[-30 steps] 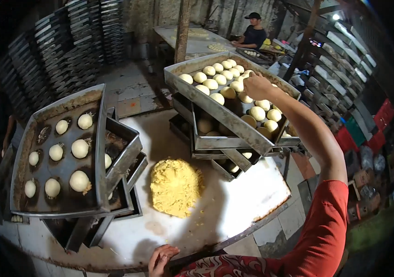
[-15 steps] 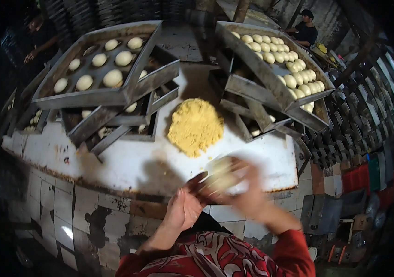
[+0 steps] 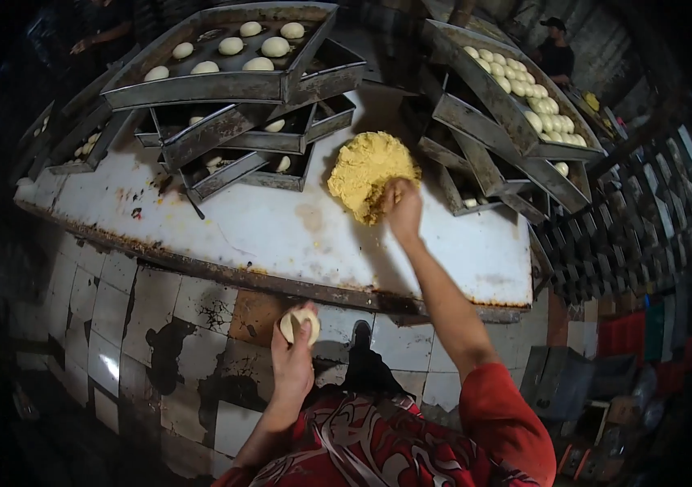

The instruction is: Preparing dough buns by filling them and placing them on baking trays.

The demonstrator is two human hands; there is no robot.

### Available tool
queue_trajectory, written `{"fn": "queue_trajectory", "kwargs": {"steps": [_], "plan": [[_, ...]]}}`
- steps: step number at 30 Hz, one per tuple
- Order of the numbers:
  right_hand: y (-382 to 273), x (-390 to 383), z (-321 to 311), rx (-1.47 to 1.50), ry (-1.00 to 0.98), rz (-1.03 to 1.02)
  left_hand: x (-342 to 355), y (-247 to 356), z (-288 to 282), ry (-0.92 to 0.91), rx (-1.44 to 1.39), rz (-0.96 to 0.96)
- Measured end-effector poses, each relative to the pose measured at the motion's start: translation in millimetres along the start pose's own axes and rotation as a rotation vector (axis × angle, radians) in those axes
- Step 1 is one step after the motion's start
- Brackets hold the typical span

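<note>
The top left tray (image 3: 192, 96) holds eight dough balls (image 3: 231, 45); the top right tray (image 3: 476, 93), many more. The left hand (image 3: 292, 365) grips one dough piece (image 3: 312, 319); the right hand (image 3: 404, 213), curled, its hold unclear, meets one yellow mound (image 3: 365, 166) on the table (image 3: 297, 252).

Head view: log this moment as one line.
left hand: holding dough piece | right hand: at yellow mound, near-right edge | table: mound between two tray stacks | top trays: dough balls

On our table (image 3: 257, 235) we have a mound (image 3: 362, 166); trays (image 3: 192, 91) with balls (image 3: 276, 47) stand stacked to its left and right.
</note>
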State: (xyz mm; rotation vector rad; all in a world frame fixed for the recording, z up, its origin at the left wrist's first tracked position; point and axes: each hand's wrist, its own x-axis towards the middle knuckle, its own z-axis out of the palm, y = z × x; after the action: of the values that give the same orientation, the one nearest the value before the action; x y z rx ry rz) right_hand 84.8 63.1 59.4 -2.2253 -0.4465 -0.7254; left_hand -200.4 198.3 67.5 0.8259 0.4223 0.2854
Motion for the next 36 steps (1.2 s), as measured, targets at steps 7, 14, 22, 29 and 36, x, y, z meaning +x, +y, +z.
{"fn": "queue_trajectory", "kwargs": {"steps": [7,14,22,29,36], "plan": [[25,-6,20,0.039,-0.011,0.017,-8,-46,39,0.037,-0.318,-0.291],[52,-20,-27,0.772,-0.600,0.759,62,-25,110,-0.090,-0.171,-0.200],[37,-12,-22,0.117,-0.461,0.229,136,1,108,-0.269,-0.261,-0.363],[-22,24,-73,1.375,-0.135,0.986,208,-22,84,-0.614,-0.334,-0.510],[-70,4,-58,-0.371,-0.200,0.160,218,-26,145,-0.631,-0.487,-0.537]]}}
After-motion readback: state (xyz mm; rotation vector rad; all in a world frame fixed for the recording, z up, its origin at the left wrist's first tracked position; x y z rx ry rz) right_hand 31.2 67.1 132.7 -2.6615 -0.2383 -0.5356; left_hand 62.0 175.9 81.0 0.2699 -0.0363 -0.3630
